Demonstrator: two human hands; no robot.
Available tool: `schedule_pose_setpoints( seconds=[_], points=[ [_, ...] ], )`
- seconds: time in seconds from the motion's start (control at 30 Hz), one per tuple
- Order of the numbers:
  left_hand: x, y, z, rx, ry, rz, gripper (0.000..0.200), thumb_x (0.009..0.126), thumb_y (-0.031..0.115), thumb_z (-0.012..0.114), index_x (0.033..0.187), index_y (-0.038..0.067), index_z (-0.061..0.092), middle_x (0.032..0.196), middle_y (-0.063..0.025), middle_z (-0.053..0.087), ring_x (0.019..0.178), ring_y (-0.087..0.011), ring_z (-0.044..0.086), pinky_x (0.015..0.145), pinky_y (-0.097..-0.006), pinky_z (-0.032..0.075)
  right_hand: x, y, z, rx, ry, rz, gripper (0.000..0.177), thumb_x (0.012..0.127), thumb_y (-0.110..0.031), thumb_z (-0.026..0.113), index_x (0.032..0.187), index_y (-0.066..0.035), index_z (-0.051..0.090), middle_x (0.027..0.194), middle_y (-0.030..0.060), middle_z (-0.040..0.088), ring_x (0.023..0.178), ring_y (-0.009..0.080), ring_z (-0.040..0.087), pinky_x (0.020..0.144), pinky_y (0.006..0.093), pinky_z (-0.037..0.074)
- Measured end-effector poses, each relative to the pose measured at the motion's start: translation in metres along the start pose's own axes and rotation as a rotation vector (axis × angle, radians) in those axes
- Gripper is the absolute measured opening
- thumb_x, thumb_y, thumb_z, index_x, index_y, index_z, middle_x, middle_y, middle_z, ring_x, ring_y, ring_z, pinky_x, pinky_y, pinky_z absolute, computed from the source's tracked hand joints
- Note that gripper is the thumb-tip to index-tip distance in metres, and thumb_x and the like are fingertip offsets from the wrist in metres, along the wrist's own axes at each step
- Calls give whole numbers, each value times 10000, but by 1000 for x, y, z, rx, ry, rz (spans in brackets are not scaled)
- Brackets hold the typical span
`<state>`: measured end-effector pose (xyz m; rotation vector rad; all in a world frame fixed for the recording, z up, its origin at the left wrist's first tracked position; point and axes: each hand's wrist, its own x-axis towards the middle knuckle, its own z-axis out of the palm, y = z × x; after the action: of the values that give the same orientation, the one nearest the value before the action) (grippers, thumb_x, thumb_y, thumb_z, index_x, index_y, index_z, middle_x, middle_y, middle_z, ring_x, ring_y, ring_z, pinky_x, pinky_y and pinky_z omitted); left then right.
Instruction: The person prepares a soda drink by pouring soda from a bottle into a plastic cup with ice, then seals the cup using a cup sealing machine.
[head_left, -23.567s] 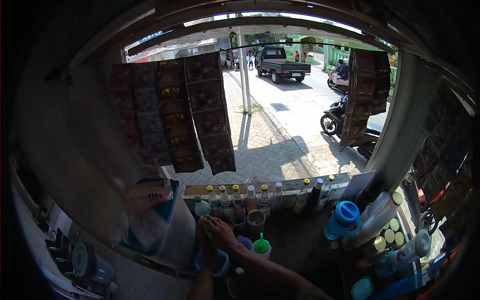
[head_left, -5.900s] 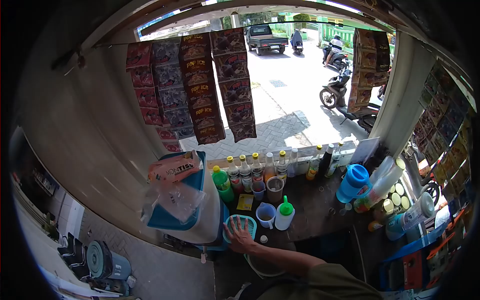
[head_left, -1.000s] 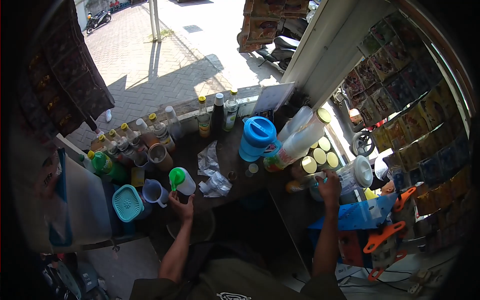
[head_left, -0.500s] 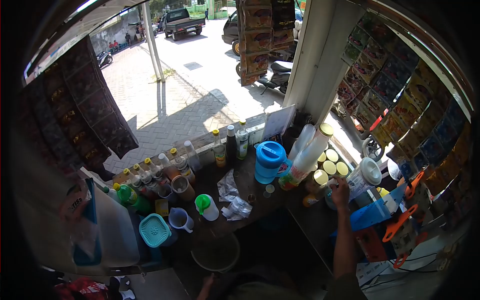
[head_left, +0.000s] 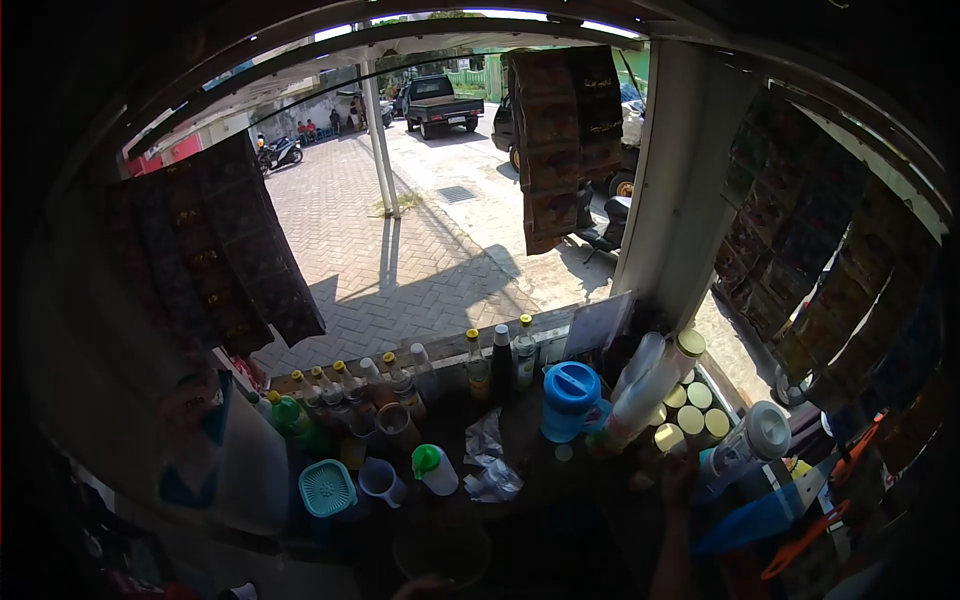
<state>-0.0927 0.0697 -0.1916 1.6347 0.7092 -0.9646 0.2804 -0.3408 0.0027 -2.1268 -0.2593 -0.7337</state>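
My right hand is in deep shadow at the right of the counter, its fingers bent downward beside the jars with pale yellow lids. What it grips, if anything, is too dark to make out. Just to its right stands a clear container with a white lid. My left hand shows only partly at the bottom edge, by the near side of a dark round bucket; its fingers are not distinct. Farther back is a blue lidded pitcher, with stacked clear plastic cups beside it.
Yellow-capped bottles line the back left. A green-topped container, a purple measuring jug, a teal-lidded tub and crumpled plastic lie nearer. Sachet strips hang overhead. A blue panel stands at right.
The view has tilted up, so the counter sits lower in the picture and looks darker. My right hand stays by the jars. Less of my left hand shows at the bottom.
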Motion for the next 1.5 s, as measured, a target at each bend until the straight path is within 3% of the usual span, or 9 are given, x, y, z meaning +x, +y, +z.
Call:
schedule_pose_setpoints(
  seconds=[0.4,0.67,0.8,0.83,0.9,1.0,1.07,1.23,1.5],
  points=[
    [41,441,164,131,273,1614,693,807,162,682,1379,0,327,1378,-192,372,1288,-315,391,1058,-403,353,-14,-25,4,142,77,206,623,820,-168,667,1353,13,402,1146,193,538,1011,336,540,799,376,489],
    [-2,508,208,-237,-61,1358,321,833,133,650,1113,0,568,1032,-103,550,903,-193,582,769,-286,494,-20,-14,-8,158,26,126,709,768,-159,691,1374,15,367,1235,222,454,1134,362,475,885,405,462],
    [25,501,224,-219,879,1503,341,848,17,609,1179,10,532,979,-63,590,880,-150,602,798,-252,494,-17,-7,-16,188,-51,84,753,742,-154,702,1385,16,349,1280,236,413,1196,375,442,928,419,449],
    [45,500,206,-533,102,1388,350,859,35,610,1197,9,524,1006,-79,595,910,-148,601,791,-255,495,-15,-4,-20,209,-85,61,764,736,-153,705,1388,16,345,1291,239,402,1211,379,434,938,423,446],
    [54,496,197,-917,-666,974,395,880,83,623,1249,13,500,1075,-112,599,966,-154,595,779,-285,507,-8,4,-33,272,-212,-7,786,723,-150,711,1393,17,336,1313,246,381,1242,385,418,960,430,439],
    [55,483,199,-278,88,1447,376,901,109,601,1248,8,498,1098,-132,603,985,-168,591,791,-303,509,6,13,-60,-23,-399,-207,796,708,-158,714,1390,11,340,1375,280,287,1268,428,363,1018,468,389],
    [82,476,205,-154,178,1545,379,889,116,621,1233,2,513,1060,-144,623,978,-201,603,800,-321,511,29,-11,-76,-148,-555,-270,781,712,-173,717,1381,13,359,1372,294,300,1263,456,356,1002,491,396],
    [87,477,205,-297,102,1661,329,865,96,645,1168,10,549,1059,-132,616,997,-216,601,814,-341,504,53,-44,-69,-147,-543,-166,298,803,-104,599,1069,26,617,1058,217,588,986,380,576,857,419,473],
    [70,481,199,-166,122,1558,273,879,82,619,1135,5,561,1015,-129,633,991,-201,608,830,-337,496,67,-44,-62,-17,-622,-144,191,801,-139,601,919,5,640,906,194,623,888,370,605,755,429,479]
  ],
)
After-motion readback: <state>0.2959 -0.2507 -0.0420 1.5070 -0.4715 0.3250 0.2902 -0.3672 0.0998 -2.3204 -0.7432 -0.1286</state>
